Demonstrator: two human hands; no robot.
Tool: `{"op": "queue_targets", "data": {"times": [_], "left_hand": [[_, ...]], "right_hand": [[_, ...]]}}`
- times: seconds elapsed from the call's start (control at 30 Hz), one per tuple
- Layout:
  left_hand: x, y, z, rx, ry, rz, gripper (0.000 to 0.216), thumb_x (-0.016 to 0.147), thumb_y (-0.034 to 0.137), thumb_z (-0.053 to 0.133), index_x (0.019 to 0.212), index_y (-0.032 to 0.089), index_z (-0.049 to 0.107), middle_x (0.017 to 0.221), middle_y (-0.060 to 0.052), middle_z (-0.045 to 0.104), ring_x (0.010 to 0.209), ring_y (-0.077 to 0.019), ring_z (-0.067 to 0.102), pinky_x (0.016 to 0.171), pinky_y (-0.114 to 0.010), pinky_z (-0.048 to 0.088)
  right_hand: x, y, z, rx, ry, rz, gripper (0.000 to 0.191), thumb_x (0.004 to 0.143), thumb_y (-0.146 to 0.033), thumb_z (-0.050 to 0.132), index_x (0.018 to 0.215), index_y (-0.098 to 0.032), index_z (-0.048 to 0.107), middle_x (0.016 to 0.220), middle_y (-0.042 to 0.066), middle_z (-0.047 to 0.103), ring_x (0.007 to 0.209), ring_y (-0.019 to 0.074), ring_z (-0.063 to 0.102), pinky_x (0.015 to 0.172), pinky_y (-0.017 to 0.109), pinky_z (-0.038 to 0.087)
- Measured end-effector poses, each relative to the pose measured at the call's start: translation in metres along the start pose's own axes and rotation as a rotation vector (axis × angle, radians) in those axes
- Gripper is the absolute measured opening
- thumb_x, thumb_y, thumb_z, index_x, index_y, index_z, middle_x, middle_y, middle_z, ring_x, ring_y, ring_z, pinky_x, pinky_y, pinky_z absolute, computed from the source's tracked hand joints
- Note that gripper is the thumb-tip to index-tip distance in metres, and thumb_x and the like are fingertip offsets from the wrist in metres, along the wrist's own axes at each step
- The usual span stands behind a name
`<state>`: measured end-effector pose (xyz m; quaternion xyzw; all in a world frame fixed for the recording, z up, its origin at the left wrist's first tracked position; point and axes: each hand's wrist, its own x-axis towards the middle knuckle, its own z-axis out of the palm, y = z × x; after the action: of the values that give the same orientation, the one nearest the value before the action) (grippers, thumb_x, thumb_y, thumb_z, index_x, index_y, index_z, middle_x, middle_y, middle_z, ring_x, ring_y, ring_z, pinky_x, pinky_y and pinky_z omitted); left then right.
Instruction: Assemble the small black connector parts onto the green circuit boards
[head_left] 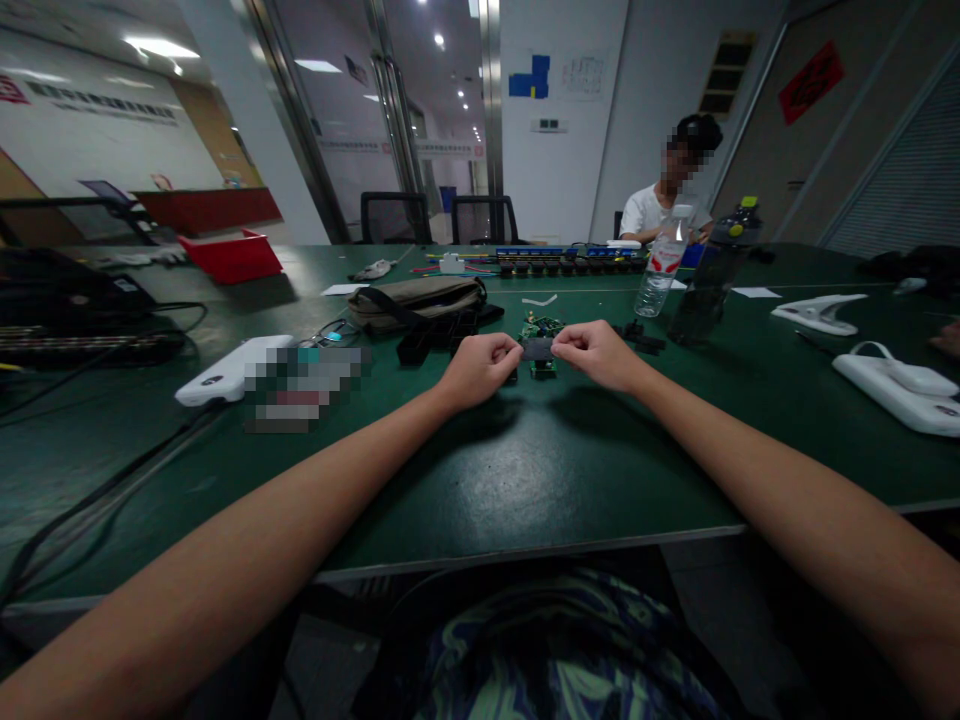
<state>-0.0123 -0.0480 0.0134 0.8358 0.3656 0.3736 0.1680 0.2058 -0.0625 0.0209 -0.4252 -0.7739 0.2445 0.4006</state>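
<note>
My left hand (480, 367) and my right hand (596, 352) are both curled shut, pinching the two ends of a small dark flat part (537, 348) held just above the green table (525, 480). Right behind and under that part lies a small green circuit board (541, 327) with tiny components. A few small black pieces (641, 338) lie just right of my right hand.
A khaki pouch with black straps (420, 300), a white device (225, 372), a clear water bottle (663, 262), a dark bottle (712, 270), white devices (896, 385) at right, cables and a red box (232, 255) at left. A person in white sits at the far side.
</note>
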Motion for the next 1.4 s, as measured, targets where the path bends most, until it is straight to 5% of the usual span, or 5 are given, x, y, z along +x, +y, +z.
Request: {"op": "queue_targets", "data": {"times": [1.4], "left_hand": [[0.0012,-0.0002,-0.0019,0.066,-0.018,0.020,0.027,0.082,0.029,0.052,0.064,0.014,0.065,0.054,0.001,0.056,0.052,-0.0101,0.047,0.055,-0.023,0.032]], "right_hand": [[-0.0030,-0.0002,0.0019,-0.074,-0.124,-0.037,0.029,0.079,-0.041,0.058,0.071,-0.014,0.065,0.054,-0.004,0.047,0.052,0.0082,0.037,0.053,0.024,0.026]]}}
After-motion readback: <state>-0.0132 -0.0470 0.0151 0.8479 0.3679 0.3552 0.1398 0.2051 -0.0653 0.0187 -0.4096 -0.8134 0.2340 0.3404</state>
